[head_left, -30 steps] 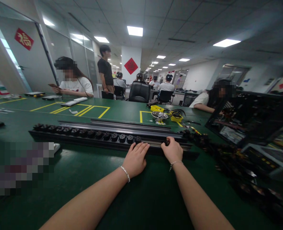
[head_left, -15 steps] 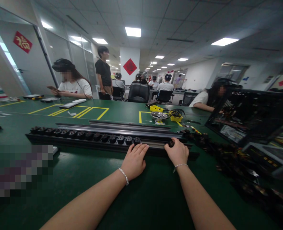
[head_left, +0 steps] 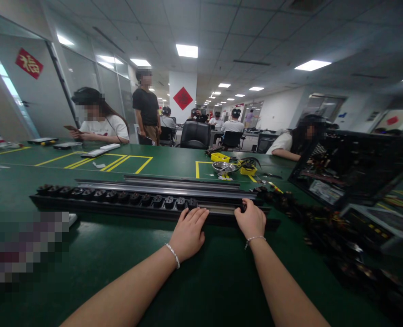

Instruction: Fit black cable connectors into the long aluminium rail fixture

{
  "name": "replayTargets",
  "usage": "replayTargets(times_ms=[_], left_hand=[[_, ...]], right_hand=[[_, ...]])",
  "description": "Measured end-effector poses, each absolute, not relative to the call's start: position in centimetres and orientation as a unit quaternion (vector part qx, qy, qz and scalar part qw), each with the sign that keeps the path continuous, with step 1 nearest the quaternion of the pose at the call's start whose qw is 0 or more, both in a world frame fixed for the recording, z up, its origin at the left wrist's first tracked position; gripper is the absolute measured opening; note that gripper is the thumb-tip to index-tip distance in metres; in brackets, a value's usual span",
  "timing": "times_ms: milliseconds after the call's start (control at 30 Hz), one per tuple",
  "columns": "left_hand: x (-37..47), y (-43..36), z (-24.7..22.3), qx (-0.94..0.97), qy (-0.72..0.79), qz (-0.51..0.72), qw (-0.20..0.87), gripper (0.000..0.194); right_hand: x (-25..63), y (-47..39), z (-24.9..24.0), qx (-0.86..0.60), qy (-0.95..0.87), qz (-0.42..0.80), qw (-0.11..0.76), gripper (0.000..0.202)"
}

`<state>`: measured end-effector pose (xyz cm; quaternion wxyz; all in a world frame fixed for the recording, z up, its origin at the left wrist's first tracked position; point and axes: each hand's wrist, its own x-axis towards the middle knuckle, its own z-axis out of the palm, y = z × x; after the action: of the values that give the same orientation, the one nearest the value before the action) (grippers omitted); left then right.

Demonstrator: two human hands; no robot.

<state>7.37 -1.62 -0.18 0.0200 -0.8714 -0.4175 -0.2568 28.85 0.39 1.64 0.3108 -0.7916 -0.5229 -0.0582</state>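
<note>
A long black channel (head_left: pixel 95 210) lies across the green table in front of me. Round black socket modules (head_left: pixel 157 201) stand in a row along it, from its left end to about two thirds of its length. My left hand (head_left: pixel 188 230) rests its outstretched fingers on the channel's near edge, beside the last module in the row. Near the channel's right end, my right hand (head_left: pixel 252 219) is closed around another black socket module (head_left: pixel 244 207), mostly hidden by the fingers. Between the hands, a bare stretch of the channel's inside shows.
Behind the channel lie metal rails (head_left: pixel 167 186). A steel bowl (head_left: pixel 224 168) and yellow bins (head_left: pixel 220 157) stand farther back. At right are a pile of dark parts (head_left: pixel 354 254), a power supply (head_left: pixel 385 222) and an open computer case (head_left: pixel 361 168). Co-workers sit across the table.
The view has shifted slightly. My right fingers now cover more of the socket module. My left hand stays by the end of the row.
</note>
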Motion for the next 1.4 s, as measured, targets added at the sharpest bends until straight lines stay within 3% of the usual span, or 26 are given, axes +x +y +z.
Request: replayTargets(times_ms=[1133, 1400], left_hand=[[7.4, -1.5, -0.3, -0.869, -0.415, -0.269, 0.019, 0.059], [7.4, -1.5, -0.2, -0.869, -0.418, -0.264, 0.017, 0.059]], right_hand=[[29.9, 0.1, 1.6, -0.801, -0.505, -0.089, 0.309, 0.041], [30.6, -0.1, 2.0, -0.808, -0.502, -0.045, 0.306, 0.043]])
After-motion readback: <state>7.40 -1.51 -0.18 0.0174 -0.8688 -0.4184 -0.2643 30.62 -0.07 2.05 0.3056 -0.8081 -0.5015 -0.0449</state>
